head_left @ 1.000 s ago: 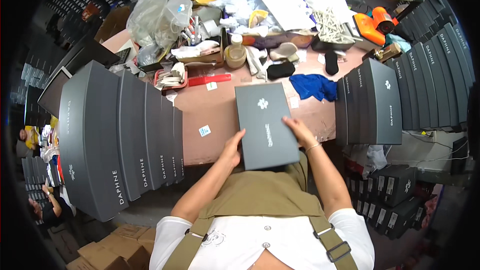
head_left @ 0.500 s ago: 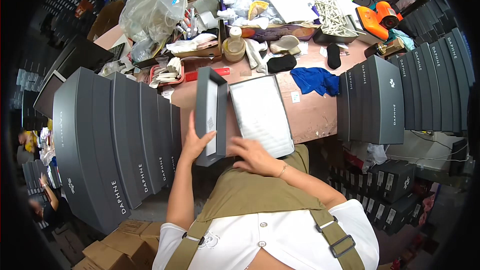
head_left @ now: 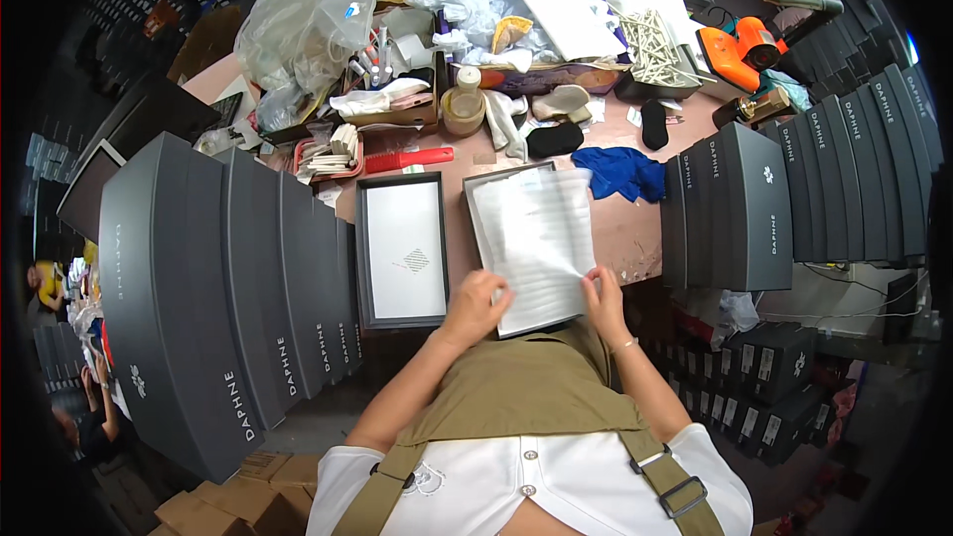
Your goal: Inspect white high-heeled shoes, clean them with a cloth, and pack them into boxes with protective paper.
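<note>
Dressed in a white short-sleeved top with small white buttons down the front, under an olive-khaki bib apron (head_left: 526, 392) hung from matching webbing straps with dark metal buckles. Bare forearms, bare left hand (head_left: 477, 304) and right hand (head_left: 604, 300). Thin pale bracelet (head_left: 623, 345) at the right wrist.

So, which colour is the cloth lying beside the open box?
Blue cloth, clearest in the head view.

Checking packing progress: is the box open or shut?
Open: the lid lies upturned beside the box, white paper showing inside.
</note>
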Demonstrator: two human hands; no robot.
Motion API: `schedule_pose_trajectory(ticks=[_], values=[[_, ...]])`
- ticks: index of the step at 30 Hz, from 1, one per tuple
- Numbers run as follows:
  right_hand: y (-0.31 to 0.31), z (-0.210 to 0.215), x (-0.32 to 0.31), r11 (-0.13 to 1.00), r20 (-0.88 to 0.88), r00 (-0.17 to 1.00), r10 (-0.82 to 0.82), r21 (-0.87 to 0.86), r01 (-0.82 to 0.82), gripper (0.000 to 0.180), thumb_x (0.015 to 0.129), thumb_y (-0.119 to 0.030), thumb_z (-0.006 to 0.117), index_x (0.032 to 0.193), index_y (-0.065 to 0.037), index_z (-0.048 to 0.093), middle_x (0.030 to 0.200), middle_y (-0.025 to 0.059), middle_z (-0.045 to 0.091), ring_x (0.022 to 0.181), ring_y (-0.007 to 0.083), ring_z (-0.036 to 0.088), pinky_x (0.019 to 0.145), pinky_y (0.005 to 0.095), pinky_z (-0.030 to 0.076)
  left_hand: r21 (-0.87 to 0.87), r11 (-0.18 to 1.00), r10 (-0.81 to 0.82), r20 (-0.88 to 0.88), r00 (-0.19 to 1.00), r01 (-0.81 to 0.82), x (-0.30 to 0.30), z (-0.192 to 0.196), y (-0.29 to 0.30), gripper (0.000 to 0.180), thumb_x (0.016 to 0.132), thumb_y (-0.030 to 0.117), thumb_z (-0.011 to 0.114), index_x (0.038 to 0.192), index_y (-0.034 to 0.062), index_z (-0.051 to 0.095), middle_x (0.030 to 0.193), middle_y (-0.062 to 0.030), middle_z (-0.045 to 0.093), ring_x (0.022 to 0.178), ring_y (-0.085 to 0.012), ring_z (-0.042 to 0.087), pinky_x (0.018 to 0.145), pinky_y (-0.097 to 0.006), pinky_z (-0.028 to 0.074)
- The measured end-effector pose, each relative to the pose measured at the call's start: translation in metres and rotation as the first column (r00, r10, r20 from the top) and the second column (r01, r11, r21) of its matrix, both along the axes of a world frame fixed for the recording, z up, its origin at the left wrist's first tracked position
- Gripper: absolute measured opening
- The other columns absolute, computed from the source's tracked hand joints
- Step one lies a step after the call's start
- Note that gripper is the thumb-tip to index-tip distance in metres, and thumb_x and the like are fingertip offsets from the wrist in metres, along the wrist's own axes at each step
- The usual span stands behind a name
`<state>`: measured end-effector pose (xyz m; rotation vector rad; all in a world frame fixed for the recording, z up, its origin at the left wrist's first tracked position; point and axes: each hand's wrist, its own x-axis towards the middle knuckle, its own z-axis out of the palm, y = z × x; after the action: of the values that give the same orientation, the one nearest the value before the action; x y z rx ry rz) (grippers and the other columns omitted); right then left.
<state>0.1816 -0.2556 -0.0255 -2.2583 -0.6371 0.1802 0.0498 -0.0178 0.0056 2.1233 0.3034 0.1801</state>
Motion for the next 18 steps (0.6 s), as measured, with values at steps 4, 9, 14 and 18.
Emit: schedule_pose_trajectory(ticks=[4,9,14,18], values=[[0.063,0.076,-0.013,0.975,-0.019,0.978,0.210,0.082,-0.207,0.013,0.086,-0.008,0.063,0.093,-0.001,0.054,0.090,0.0172,0.056,0.086,0.0380,0.056,0.077,0.0384,0.046,-0.398,0.735,-0.630,-0.100,0.770,0.549,0.001,0.008,-0.044,0.025,0.087,0.024,0.062,0.098,0.0023,0.067,0.098,-0.0178,0.065,0.096,-0.0301,0.062,0.084,-0.036,0.049],[0.149,0.123,-0.064,0.394,-0.121,0.383,0.916,0.454,-0.799,0.025,0.087,-0.015,0.063,0.106,-0.001,0.059,0.106,0.0131,0.063,0.098,0.0319,0.060,0.094,0.0377,0.042,-0.229,0.863,-0.423,0.160,0.892,0.451,0.031,-0.039,-0.094,0.045,0.096,0.016,0.050,0.138,0.0034,0.040,0.134,-0.0103,0.048,0.126,-0.0234,0.045,0.103,-0.037,0.040],[0.122,0.078,0.022,0.845,-0.090,0.862,0.499,0.274,-0.460,0.055,0.081,-0.011,0.068,0.131,-0.002,0.049,0.128,0.0232,0.054,0.120,0.0384,0.051,0.104,0.0424,0.037,-0.737,0.447,0.648,-0.124,0.752,-0.507,0.006,-0.058,-0.005,0.043,0.094,0.018,0.056,0.132,0.0037,0.043,0.121,-0.0111,0.052,0.111,-0.0215,0.053,0.091,-0.036,0.046],[0.136,0.032,0.060,0.831,0.018,0.855,0.518,-0.248,-0.498,0.103,0.068,-0.018,0.080,0.148,-0.004,0.017,0.147,0.0351,0.019,0.135,0.0489,0.026,0.110,0.0474,0.030,-0.734,0.162,0.719,-0.370,0.589,-0.660,-0.018,-0.067,0.028,0.041,0.095,0.018,0.056,0.131,0.0037,0.043,0.117,-0.0094,0.054,0.106,-0.0169,0.055,0.088,-0.033,0.047]])
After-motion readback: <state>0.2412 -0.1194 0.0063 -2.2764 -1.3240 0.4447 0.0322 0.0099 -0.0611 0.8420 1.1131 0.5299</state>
